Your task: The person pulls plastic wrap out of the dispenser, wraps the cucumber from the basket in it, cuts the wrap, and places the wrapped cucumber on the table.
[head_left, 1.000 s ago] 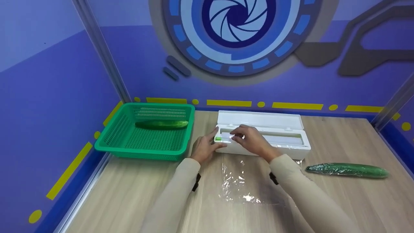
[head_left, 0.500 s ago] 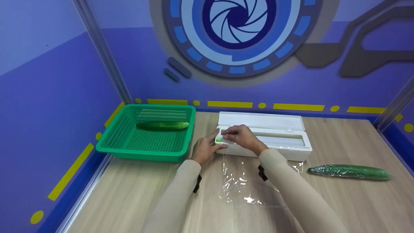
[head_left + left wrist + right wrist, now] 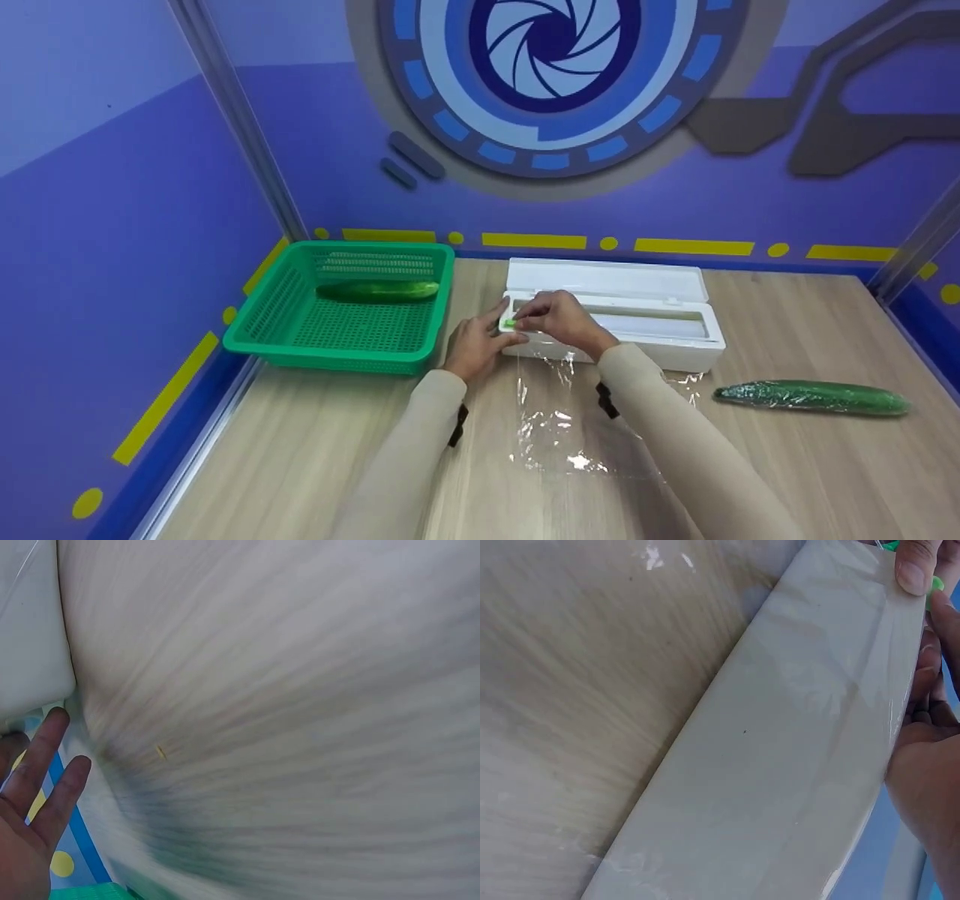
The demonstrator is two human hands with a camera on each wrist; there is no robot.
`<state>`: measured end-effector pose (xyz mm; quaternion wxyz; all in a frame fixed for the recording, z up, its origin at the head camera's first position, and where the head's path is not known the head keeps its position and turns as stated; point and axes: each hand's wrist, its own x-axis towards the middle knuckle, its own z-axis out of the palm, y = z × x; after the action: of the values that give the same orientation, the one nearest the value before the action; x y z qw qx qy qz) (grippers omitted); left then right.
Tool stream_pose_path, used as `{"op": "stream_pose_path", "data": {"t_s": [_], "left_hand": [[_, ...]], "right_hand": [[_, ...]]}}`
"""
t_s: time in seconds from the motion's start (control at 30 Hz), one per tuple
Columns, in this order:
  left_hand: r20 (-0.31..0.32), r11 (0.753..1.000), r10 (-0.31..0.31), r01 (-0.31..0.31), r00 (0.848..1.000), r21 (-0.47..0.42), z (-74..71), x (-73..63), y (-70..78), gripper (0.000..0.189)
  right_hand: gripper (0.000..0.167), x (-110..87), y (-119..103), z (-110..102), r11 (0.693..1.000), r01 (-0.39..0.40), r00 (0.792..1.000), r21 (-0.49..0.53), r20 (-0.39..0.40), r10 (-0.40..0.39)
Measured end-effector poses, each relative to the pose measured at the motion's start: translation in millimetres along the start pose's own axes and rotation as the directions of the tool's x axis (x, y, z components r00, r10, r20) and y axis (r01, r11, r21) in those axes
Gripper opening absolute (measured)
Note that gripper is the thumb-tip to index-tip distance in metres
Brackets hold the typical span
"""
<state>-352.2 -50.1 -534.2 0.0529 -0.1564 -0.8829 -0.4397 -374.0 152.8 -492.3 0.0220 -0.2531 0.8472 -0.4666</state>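
My left hand (image 3: 474,345) grips the cling-film dispenser (image 3: 682,351), my right hand (image 3: 564,319) its green cutter (image 3: 510,323). I'd slide smoothly toward the table's (image 3: 795,322) right edge.

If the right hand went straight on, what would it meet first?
Pointing left, the right hand would first meet the green tab it seems right up against, then probably the left hand; depth is hard to judge.
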Motion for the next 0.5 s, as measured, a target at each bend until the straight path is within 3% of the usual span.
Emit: {"op": "stream_pose_path", "data": {"t_s": [0.3, 0.5], "left_hand": [[0.023, 0.999, -0.024, 0.025, 0.999, -0.042, -1.1, 0.0, 1.9, 0.08], [0.013, 0.999, -0.03, 0.031, 0.999, -0.043, 0.1, 0.1, 3.4, 0.079]], "right_hand": [[0.007, -0.7, -6.6, -6.9, 0.982, 0.061, 0.997, -0.176, 0.063, -0.051], [0.007, -2.6, -7.4, -4.4, 0.962, 0.133, 0.991, -0.24, 0.053, -0.124]]}}
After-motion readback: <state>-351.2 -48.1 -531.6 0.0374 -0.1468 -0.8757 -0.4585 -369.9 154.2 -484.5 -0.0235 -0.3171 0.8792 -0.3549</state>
